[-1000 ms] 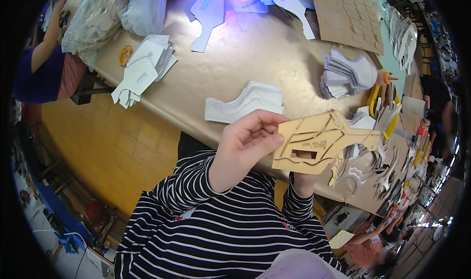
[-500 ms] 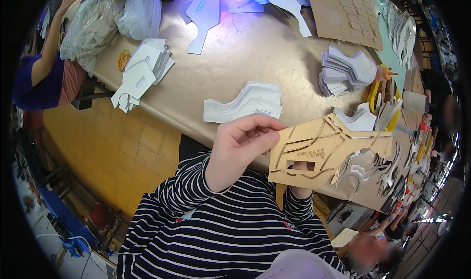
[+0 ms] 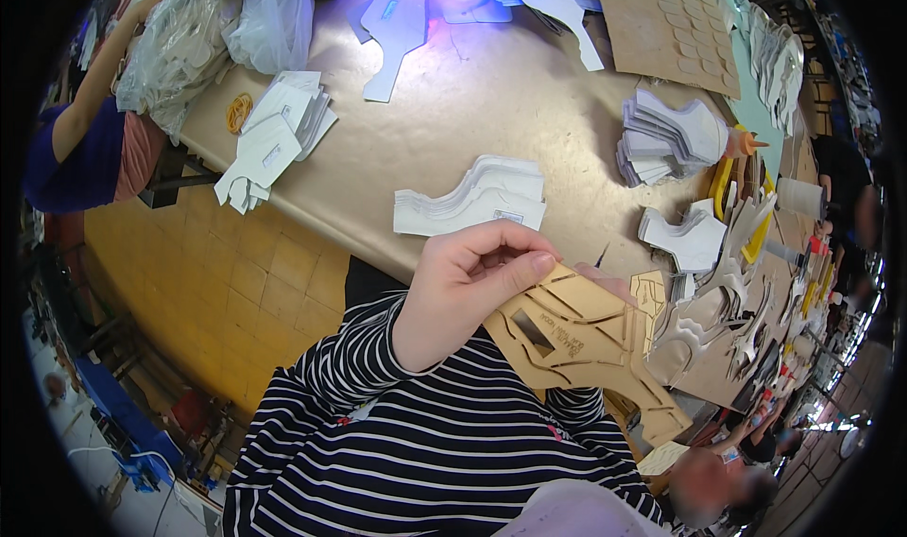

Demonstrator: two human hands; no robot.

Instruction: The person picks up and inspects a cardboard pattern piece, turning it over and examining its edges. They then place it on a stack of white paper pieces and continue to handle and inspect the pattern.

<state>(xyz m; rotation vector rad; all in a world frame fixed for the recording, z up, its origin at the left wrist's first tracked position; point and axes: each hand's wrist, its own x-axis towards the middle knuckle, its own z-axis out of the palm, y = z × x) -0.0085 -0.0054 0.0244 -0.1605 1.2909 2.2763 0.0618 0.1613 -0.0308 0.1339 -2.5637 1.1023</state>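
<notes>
The person's left hand (image 3: pixel 477 291) is pinching the far-left corner of a flat, tan, slotted board template (image 3: pixel 605 334) between thumb and fingers, leaving its slots uncovered over the near edge of the shiny gold-coloured table (image 3: pixel 529 112). The right hand (image 3: pixel 609 281) is mostly hiding behind it, so its grip cannot be told.

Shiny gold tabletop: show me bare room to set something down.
Bare: the tabletop between the wavy white stack, paddle-shaped bluish-white sheet, fanned white stack and curved lavender stack. Crowded: right of the held, slotted tan template, where curved white pieces lie jumbled.
</notes>
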